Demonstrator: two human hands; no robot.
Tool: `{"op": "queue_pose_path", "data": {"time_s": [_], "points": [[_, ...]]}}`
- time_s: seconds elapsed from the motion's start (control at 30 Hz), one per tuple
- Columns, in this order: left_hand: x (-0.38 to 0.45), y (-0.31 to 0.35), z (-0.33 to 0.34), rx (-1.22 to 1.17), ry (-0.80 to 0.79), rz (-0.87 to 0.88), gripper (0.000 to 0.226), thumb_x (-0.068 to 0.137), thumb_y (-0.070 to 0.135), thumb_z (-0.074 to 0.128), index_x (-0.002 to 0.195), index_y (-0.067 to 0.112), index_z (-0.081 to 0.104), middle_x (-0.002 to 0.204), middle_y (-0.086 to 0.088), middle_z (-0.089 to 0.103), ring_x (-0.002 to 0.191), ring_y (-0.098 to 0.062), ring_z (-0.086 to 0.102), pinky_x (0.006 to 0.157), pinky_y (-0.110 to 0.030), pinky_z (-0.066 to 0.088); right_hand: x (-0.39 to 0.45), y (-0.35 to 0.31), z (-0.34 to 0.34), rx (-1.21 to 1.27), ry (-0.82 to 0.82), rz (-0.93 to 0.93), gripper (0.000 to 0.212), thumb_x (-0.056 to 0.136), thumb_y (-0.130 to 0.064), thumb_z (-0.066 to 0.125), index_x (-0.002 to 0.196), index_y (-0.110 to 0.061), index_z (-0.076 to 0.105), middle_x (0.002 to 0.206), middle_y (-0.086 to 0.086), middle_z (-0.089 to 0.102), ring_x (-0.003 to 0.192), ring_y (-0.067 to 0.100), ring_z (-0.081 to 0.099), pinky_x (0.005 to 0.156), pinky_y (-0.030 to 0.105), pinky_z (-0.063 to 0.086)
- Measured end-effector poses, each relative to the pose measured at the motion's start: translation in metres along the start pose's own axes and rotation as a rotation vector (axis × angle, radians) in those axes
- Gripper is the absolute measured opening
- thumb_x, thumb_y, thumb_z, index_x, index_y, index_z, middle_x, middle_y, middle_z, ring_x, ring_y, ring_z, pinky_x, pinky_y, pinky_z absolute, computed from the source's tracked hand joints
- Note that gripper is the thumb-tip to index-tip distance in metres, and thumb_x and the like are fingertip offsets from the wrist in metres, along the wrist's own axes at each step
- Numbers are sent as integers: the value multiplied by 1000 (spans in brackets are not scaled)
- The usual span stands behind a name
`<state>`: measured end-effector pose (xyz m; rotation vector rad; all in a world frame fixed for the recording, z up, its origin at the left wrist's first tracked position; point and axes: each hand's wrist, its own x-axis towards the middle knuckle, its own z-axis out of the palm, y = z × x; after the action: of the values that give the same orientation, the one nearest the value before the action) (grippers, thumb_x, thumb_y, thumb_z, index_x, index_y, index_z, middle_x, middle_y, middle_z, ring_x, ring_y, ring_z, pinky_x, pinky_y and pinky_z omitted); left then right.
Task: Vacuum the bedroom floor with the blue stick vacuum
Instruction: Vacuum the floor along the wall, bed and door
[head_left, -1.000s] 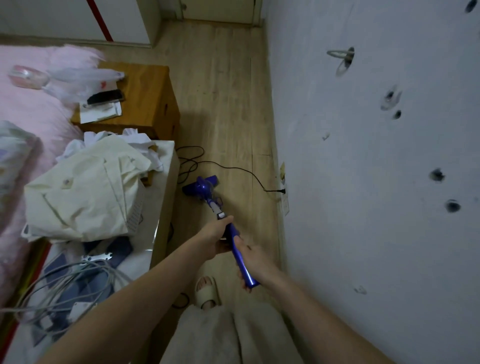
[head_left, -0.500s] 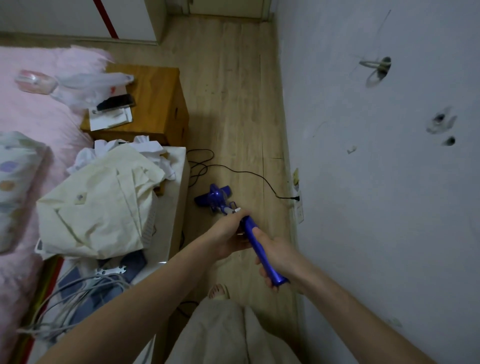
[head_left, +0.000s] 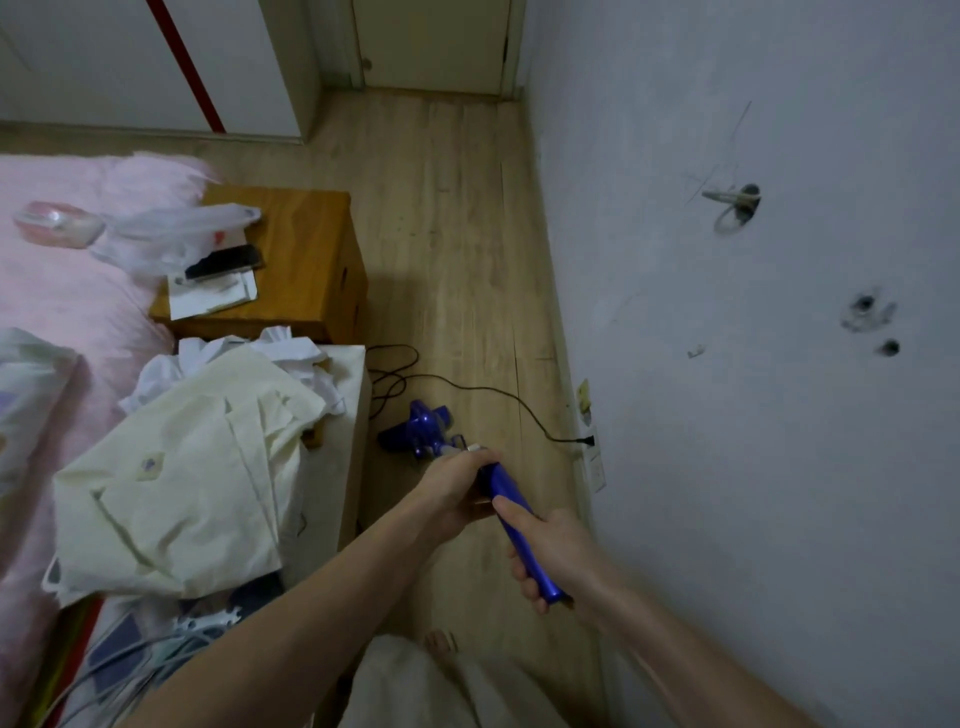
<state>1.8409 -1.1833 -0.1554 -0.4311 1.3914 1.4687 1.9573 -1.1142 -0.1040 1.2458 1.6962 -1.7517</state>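
Head view. Both hands grip the blue stick vacuum (head_left: 506, 499), which slants from lower right down toward the wooden floor (head_left: 457, 249). The left hand (head_left: 457, 488) wraps the upper end of the blue shaft, fingers curled over it; what lies under the palm is hidden. The right hand (head_left: 550, 545) closes round the lower handle section, thumb laid along the top, fingertips showing beneath. The handle's end protrudes just past this hand.

The vacuum's head sits on the floor beside a white cabinet (head_left: 353, 415), its underside and any contact with the boards hard to make out. A short pale section of tube between head and left hand is partly covered.

A black cord (head_left: 467, 389) loops on the floor near the head and runs to a wall socket (head_left: 592, 441); whether it belongs to the vacuum cannot be told.

A cream garment (head_left: 182, 483) lies heaped over the cabinet, hiding most of its top. Behind stands a wooden nightstand (head_left: 311, 260) bearing papers and a dark object, unidentifiable. A pink bedspread (head_left: 62, 291) is cut off at the left edge. Tangled cables (head_left: 130, 660) lie at lower left, partly behind the left forearm.
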Motion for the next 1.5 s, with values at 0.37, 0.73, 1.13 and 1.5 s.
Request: {"op": "queue_pose_path", "data": {"time_s": [0.37, 0.73, 1.13, 1.5], "points": [[-22, 43, 37, 41, -117, 139, 38, 89, 10, 62, 123, 10, 45, 119, -22, 60, 103, -31, 63, 68, -35, 55, -24, -33, -33, -34, 62, -147, 46, 95, -47, 52, 81, -4, 58, 54, 3, 57, 39, 14, 51, 38, 22, 43], [48, 127, 83, 115, -80, 239, 20, 91, 12, 61, 110, 10, 55, 104, -14, 63, 96, -28, 64, 67, -32, 52, 68, -93, -71, 9, 150, -272, 49, 94, -51, 51, 83, -4, 60, 53, 0, 60, 42, 14, 56, 42, 24, 45], [194, 164, 158, 175, -19, 94, 18, 95, 13, 56, 112, 9, 53, 90, -10, 63, 77, -19, 63, 62, -29, 50, 197, -130, -141, 84, 250, -136, 51, 96, -48, 51, 80, 0, 58, 53, 6, 57, 37, 15, 53, 41, 24, 46], [218, 149, 174, 206, -60, 16, 34, 98, 25, 52, 127, 7, 50, 108, -14, 63, 94, -26, 64, 69, -35, 54, 203, -123, -171, -6, 156, -47, 51, 98, -53, 41, 83, -6, 54, 54, 2, 56, 37, 11, 52, 42, 22, 46]]}}
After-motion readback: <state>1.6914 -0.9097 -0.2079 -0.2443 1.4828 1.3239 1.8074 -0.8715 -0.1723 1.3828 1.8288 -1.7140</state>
